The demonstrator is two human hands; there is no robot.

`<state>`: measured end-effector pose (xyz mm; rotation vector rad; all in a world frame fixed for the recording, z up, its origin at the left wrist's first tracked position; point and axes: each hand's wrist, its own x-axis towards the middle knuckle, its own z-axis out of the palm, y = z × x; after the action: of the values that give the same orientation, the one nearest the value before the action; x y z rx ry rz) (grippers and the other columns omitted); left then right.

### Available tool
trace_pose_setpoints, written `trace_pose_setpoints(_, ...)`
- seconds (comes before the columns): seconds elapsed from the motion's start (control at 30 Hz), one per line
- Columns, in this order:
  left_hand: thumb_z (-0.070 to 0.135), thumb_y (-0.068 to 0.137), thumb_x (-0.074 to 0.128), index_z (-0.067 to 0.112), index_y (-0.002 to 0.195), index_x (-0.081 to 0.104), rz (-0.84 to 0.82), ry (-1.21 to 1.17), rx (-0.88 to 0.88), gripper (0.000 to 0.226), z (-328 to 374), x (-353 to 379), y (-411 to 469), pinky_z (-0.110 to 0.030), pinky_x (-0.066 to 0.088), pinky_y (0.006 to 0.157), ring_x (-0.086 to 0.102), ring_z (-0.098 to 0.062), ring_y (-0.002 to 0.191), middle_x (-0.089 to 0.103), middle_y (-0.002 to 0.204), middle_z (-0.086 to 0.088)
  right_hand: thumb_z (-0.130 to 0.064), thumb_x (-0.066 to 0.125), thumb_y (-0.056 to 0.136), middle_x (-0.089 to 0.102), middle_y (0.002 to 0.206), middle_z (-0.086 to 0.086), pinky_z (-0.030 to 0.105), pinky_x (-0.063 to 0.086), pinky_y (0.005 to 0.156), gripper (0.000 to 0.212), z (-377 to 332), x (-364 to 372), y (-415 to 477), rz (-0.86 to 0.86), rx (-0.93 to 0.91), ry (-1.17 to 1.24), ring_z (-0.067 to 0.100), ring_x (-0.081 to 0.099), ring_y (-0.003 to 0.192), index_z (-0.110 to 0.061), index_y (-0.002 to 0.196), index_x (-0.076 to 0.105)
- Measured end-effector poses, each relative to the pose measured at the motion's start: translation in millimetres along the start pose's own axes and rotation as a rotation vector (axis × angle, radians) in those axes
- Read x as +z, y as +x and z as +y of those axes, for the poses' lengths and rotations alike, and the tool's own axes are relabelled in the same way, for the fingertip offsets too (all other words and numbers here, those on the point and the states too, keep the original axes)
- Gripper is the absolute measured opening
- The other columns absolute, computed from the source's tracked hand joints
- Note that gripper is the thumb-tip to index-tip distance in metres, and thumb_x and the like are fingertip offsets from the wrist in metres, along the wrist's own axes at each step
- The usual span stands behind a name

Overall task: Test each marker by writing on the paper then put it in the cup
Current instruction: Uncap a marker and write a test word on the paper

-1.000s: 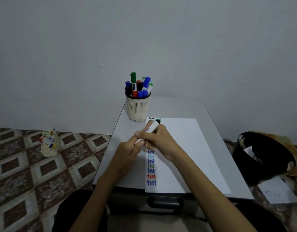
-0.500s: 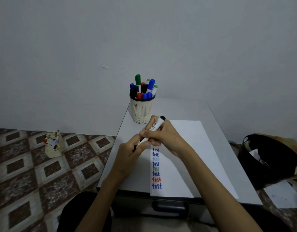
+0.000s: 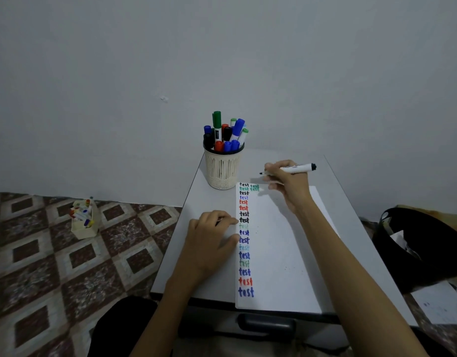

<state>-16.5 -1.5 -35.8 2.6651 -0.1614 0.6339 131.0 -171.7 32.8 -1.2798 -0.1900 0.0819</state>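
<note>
Since a moment ago: both hands were joined on the marker over the middle of the paper; now they are apart, the cap is off the tip, and the right hand has carried the marker toward the far end of the sheet.
Paper (image 3: 281,253): lies along the right part of the table (image 3: 212,202), its near edge at the table's near edge; a column of "test" words runs down its left edge, with a second short column begun at the far left corner.
Left hand (image 3: 209,238): rests on the table at the paper's left edge, fingers curled under; something dark shows beneath them, likely the cap, though I cannot tell for sure.
Right hand (image 3: 286,184): fingers closed around the marker (image 3: 289,170), over the far end of the paper, tip bare and pointing left toward the cup.
Cup (image 3: 223,166): stands just past the paper's far left corner, crowded with capped markers.
Risk, writing: the tip hovers near the sheet's far edge; if it lands short, ink could mark the table.
Risk, paper: the left hand seems barely on the sheet, so a stroke may drag it.
Risk, cup: little free room inside; pushing one more in could tip it or lift a neighbour.
Risk, cap: forgetting it would let the tip smear other markers.
</note>
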Motion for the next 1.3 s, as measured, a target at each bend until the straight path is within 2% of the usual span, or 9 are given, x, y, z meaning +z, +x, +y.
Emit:
trace_pose_setpoints(0.1, 0.052, 0.082, 0.037, 0.029, 0.113, 0.06, -0.023, -0.02, -0.016, 0.045, -0.4, 0.1, 0.2, -0.028, 0.028, 0.083, 0.047, -0.009, 0.108, 0.055, 0.117, 0.012, 0.001, 0.073, 0.078, 0.058, 0.062, 0.017, 0.021, 0.04, 0.038, 0.028, 12.7, 9.7, 8.7, 0.022, -0.033, -0.226, 0.016, 0.052, 0.04, -0.009, 0.069, 0.049)
trace_pose_setpoints(0.17, 0.055, 0.082, 0.035, 0.031, 0.114, 0.059, -0.038, -0.023, -0.025, 0.046, -0.9, 0.2, 0.6, -0.027, 0.026, 0.084, 0.045, -0.008, 0.111, 0.053, 0.119, 0.013, 0.005, 0.07, 0.078, 0.051, 0.057, 0.012, 0.018, 0.037, 0.036, 0.032, 18.7, 18.4, 14.7, 0.049, -0.037, -0.308, 0.011, 0.046, 0.035, -0.01, 0.065, 0.046)
trace_pose_setpoints(0.37, 0.056, 0.082, 0.034, 0.029, 0.115, 0.057, -0.037, -0.054, -0.015, 0.048, -2.5, 1.3, -1.0, -0.026, 0.022, 0.09, 0.041, -0.008, 0.115, 0.05, 0.122, 0.011, 0.012, 0.063, 0.076, 0.048, 0.061, 0.01, 0.024, 0.05, 0.051, 0.033, 39.8, 23.0, 24.6, 0.027, -0.051, -0.335, 0.016, 0.055, 0.054, -0.01, 0.063, 0.043)
trace_pose_setpoints(0.67, 0.052, 0.084, 0.039, 0.029, 0.11, 0.058, 0.007, -0.054, -0.005, 0.04, -3.8, 3.6, -1.4, -0.029, 0.025, 0.088, 0.04, -0.006, 0.111, 0.052, 0.117, 0.01, 0.017, 0.06, 0.076, 0.047, 0.058, 0.008, 0.018, 0.047, 0.046, 0.033, 43.9, 20.7, 26.5, -0.001, -0.068, -0.392, 0.002, 0.054, 0.044, -0.008, 0.066, 0.041)
trace_pose_setpoints(0.83, 0.052, 0.084, 0.039, 0.029, 0.111, 0.057, 0.002, -0.05, -0.009, 0.04, -5.1, 5.1, -2.0, -0.03, 0.026, 0.09, 0.042, -0.008, 0.112, 0.052, 0.119, 0.01, 0.011, 0.063, 0.077, 0.051, 0.061, 0.008, 0.016, 0.048, 0.048, 0.03, 45.4, 20.9, 27.2, -0.014, -0.093, -0.459, 0.004, 0.061, 0.049, -0.008, 0.069, 0.042)
trace_pose_setpoints(0.9, 0.052, 0.084, 0.039, 0.029, 0.111, 0.058, 0.005, -0.054, -0.01, 0.04, -4.5, 4.7, -1.8, -0.03, 0.027, 0.09, 0.042, -0.009, 0.112, 0.052, 0.118, 0.009, 0.009, 0.065, 0.078, 0.052, 0.063, 0.008, 0.015, 0.048, 0.048, 0.032, 47.0, 21.6, 28.0, -0.012, -0.126, -0.506, 0.011, 0.061, 0.055, -0.009, 0.068, 0.041)
trace_pose_setpoints(1.0, 0.051, 0.084, 0.041, 0.029, 0.11, 0.058, 0.011, -0.055, -0.003, 0.038, -3.9, 4.4, -2.1, -0.031, 0.028, 0.088, 0.042, -0.008, 0.111, 0.052, 0.117, 0.01, 0.008, 0.064, 0.079, 0.052, 0.065, 0.011, 0.025, 0.053, 0.056, 0.032, 48.8, 19.6, 30.8, 0.002, -0.156, -0.516, 0.023, 0.06, 0.064, -0.01, 0.067, 0.04)
trace_pose_setpoints(1.13, 0.051, 0.084, 0.04, 0.028, 0.11, 0.058, 0.007, -0.06, -0.009, 0.039, -4.6, 4.7, -2.0, -0.03, 0.028, 0.088, 0.043, -0.008, 0.111, 0.052, 0.118, 0.01, 0.007, 0.064, 0.078, 0.054, 0.066, 0.011, 0.034, 0.053, 0.061, 0.031, 51.1, 16.9, 31.4, -0.014, -0.15, -0.501, 0.027, 0.06, 0.066, -0.011, 0.066, 0.042)
trace_pose_setpoints(1.3, 0.051, 0.084, 0.04, 0.028, 0.11, 0.058, 0.002, -0.058, -0.008, 0.039, -3.6, 4.0, -2.0, -0.031, 0.029, 0.087, 0.043, -0.009, 0.111, 0.052, 0.117, 0.01, 0.007, 0.065, 0.078, 0.051, 0.064, 0.009, 0.019, 0.051, 0.053, 0.033, 49.4, 20.1, 30.3, -0.03, -0.152, -0.544, 0.019, 0.056, 0.063, -0.01, 0.065, 0.04)
